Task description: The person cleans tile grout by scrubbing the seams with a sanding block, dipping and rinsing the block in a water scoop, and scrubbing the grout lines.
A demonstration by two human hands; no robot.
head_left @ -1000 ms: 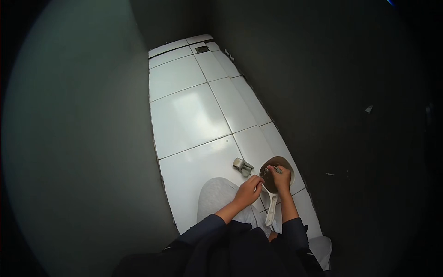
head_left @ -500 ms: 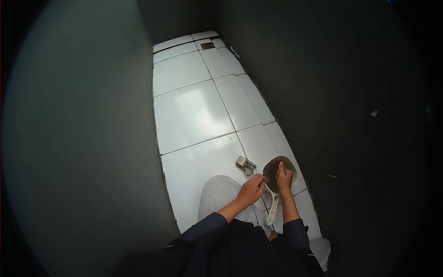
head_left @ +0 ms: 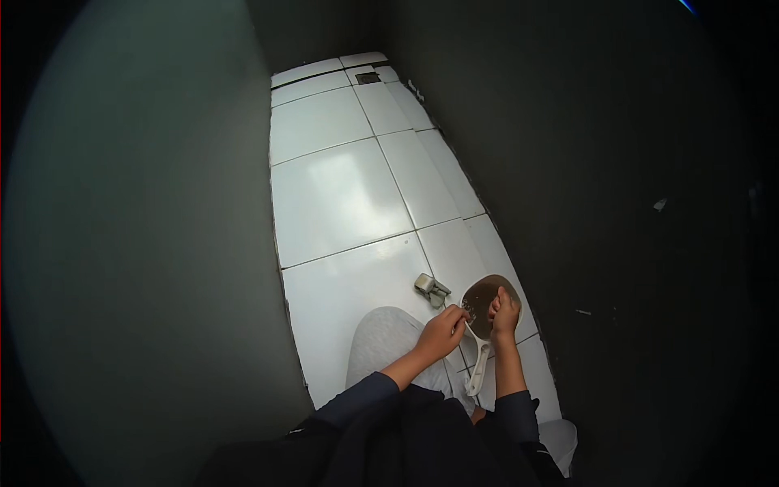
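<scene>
A round, dipper-like vessel [head_left: 479, 290] with a brownish inside and a white handle [head_left: 480, 372] sits low over the tiles, its handle pointing back toward me. Small pale specks show inside near its left edge. My left hand [head_left: 443, 333] has its fingers pinched at the left rim. Over the right part of the vessel is my right hand [head_left: 504, 313], fingers curled in; whether anything is inside them is hidden. Just beyond my left hand lies a small grey-white, blocky object [head_left: 430, 287] of unclear kind.
White floor tiles [head_left: 337, 195] run between a grey-green wall [head_left: 162, 243] on the left and a dark wall [head_left: 617, 260] on the right. A square drain [head_left: 367, 79] is at the far end. My grey-clad knee [head_left: 381, 341] is beside my left hand. A pale object [head_left: 560, 442] stands lower right.
My right hand has shifted slightly right and turned, uncovering more of the brownish inside. My left hand stays at the rim.
</scene>
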